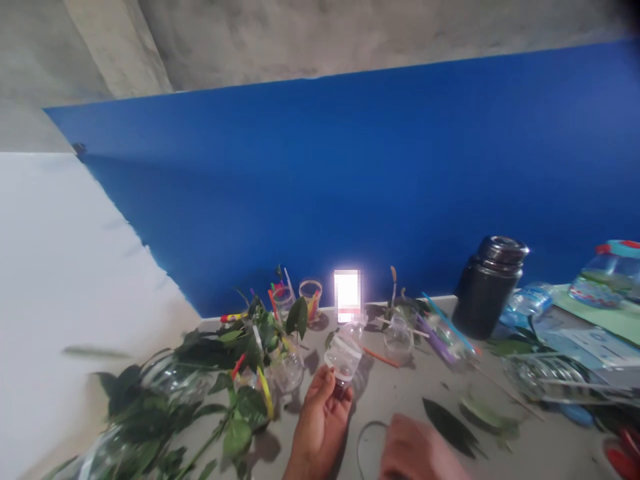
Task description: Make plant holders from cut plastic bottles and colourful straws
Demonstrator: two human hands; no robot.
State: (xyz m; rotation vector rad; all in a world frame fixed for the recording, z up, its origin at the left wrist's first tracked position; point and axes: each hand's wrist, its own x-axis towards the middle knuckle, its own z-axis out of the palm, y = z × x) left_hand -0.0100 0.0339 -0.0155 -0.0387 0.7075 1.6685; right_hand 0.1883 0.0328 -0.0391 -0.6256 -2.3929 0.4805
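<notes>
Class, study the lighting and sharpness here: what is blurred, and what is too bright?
Head view, bottom: right hand strongly blurred, left hand and its clear plastic piece more readable; head view, centre: pixelated rectangle blown out white; head view, right: glints on the dark flask's shiny lid.

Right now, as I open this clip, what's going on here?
A person's left hand grips a clear plastic container with whitish bands near its lower end, above a grey tabletop. The right hand is blurred beside a thin grey curved strip; whether it holds anything is unclear. Green leafy branches lie to the left, and a black cylindrical flask with a shiny lid stands to the right.
</notes>
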